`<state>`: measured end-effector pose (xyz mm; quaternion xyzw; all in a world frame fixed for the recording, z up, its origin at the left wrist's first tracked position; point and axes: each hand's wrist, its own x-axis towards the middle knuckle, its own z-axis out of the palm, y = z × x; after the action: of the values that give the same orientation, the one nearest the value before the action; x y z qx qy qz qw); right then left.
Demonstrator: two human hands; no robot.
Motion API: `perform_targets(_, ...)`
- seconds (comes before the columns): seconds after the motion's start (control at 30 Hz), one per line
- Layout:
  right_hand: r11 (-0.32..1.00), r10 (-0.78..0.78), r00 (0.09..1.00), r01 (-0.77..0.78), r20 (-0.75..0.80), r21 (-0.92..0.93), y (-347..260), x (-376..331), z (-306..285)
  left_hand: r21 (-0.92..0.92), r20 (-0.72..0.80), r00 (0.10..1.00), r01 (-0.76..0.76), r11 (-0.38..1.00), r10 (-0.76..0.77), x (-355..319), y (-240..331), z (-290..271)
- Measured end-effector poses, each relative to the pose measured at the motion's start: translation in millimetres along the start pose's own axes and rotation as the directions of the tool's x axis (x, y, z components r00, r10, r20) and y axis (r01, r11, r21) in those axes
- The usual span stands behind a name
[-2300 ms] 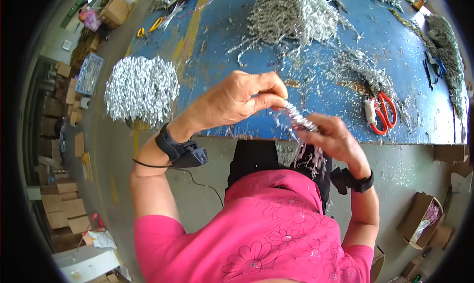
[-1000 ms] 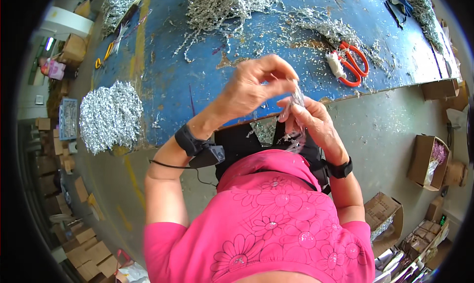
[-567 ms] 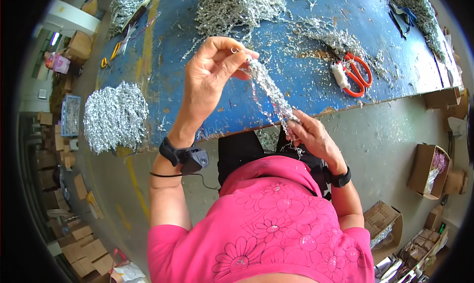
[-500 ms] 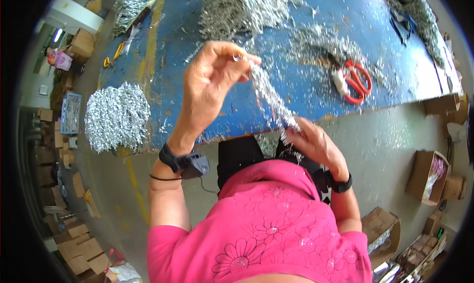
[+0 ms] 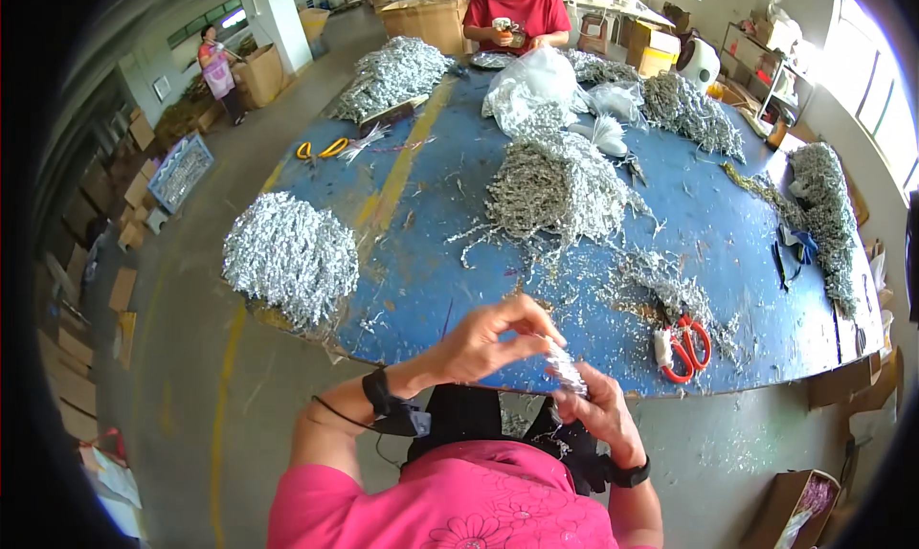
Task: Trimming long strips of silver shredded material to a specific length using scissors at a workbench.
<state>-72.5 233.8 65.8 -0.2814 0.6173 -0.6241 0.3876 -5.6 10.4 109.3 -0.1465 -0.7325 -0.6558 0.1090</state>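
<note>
My left hand point(image 5: 498, 340) pinches the upper end of a short bunch of silver tinsel point(image 5: 566, 369), just over the near edge of the blue table point(image 5: 431, 291). Close by on the right, my right hand point(image 5: 599, 407) is closed around the lower end of the same bunch. Red-handled scissors point(image 5: 693, 346) with white wrapping on one handle lie to the right, beside loose tinsel scraps point(image 5: 661, 279). Beyond my hands a large heap of silver tinsel strands point(image 5: 560, 185) sits mid-table. A neat tinsel bundle point(image 5: 292, 257) rests at the left table edge.
More tinsel heaps point(image 5: 394, 78) lie at the far left and along the right side. Yellow-handled scissors point(image 5: 325, 150), clear plastic bags point(image 5: 534, 91) and a dark tool with blue handles point(image 5: 795, 250) are on the table. Across it a person in red point(image 5: 522, 15) holds something.
The view has tilted up, showing the far table and a co-worker. My hands have come closer together, and the stretched tinsel between them is now a short bunch.
</note>
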Motion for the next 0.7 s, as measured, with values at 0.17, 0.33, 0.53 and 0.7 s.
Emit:
perform_targets(0.17,0.981,0.191,0.980,-0.190,0.052,-0.026,15.5,-11.7,-30.4,-0.335,-0.184,0.951,0.177,0.925,-0.249,-30.8,-39.2,-33.9)
perform_targets(0.33,0.985,0.155,0.984,-0.147,0.083,-0.087,5.5,6.7,-40.8,-0.295,-0.317,0.882,0.258,0.920,-0.349,-60.1,-51.9,-42.3)
perform_targets(0.53,0.773,-0.278,0.957,0.169,-0.086,-0.611,31.4,48.4,-43.4,0.022,-0.416,0.870,0.302,0.953,-0.266,-69.9,-94.0,-71.8)
perform_targets(0.7,0.309,-0.472,0.878,0.253,0.083,-0.917,54.4,50.5,-35.0,0.475,-0.368,0.925,0.274,0.836,-0.094,-81.7,-90.9,-72.7)
